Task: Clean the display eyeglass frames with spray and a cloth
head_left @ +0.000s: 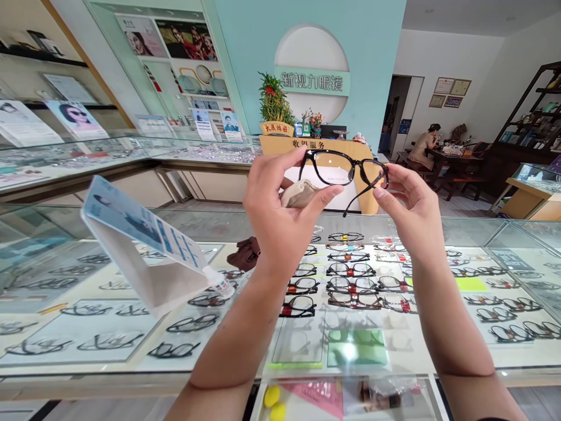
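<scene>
Raised above the counter is a pair of black-framed eyeglasses (333, 153) with clear lenses, its front facing away from or toward me, I cannot tell which. My left hand (278, 204) grips the left end of the frame and also has a folded beige cloth (300, 194) tucked in its palm. The thumb and fingers of my right hand (412, 202) pinch the right end by the hinge. One dark temple arm (357, 200) slants down between the hands.
Below lies a glass display counter (302, 345) with rows of eyeglasses (350, 270). A tilted cardboard sign (140, 228), a small white bottle (222, 285) and a brown crumpled item (244, 253) stand on the left. An open drawer (433, 392) is nearest me. A person (424, 145) sits far right.
</scene>
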Tool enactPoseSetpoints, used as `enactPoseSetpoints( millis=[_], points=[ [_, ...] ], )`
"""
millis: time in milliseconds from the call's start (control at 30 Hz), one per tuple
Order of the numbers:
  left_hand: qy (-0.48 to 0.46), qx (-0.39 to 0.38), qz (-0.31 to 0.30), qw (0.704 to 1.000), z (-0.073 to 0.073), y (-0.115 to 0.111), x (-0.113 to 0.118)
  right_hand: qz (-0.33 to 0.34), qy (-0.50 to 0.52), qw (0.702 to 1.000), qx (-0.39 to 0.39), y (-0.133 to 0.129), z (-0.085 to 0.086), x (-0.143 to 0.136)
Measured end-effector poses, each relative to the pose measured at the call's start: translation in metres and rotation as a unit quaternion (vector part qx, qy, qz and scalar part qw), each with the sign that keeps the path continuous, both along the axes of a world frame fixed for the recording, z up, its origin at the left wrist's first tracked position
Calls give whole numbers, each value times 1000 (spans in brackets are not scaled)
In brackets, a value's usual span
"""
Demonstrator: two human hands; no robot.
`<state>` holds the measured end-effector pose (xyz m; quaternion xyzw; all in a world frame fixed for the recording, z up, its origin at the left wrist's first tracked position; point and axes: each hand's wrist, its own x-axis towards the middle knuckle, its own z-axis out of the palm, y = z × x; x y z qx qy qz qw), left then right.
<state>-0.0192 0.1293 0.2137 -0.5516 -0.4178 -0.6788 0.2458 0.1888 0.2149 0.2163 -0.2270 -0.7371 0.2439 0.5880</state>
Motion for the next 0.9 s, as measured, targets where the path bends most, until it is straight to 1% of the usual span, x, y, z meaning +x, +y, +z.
enactPoseSetpoints(
  millis=[300, 467, 600, 800, 900],
  points=[
    [-3, -9, 4, 1000, 0, 0, 0, 4, 18, 1000, -17, 1, -1, -1],
    [1, 12, 32, 999, 0, 1, 1, 6, 2, 1000, -7, 4, -3, -1],
    [2, 14, 45, 999, 0, 0, 2, 11, -5, 1000, -9, 5, -4, 0],
    [1, 2, 24, 1000, -1, -1, 1, 10, -7, 1000, -12, 3, -3, -1],
    [1, 2, 27, 1000, -1, -1, 1, 12, 5, 1000, -19, 1, -2, -2]
  ],
)
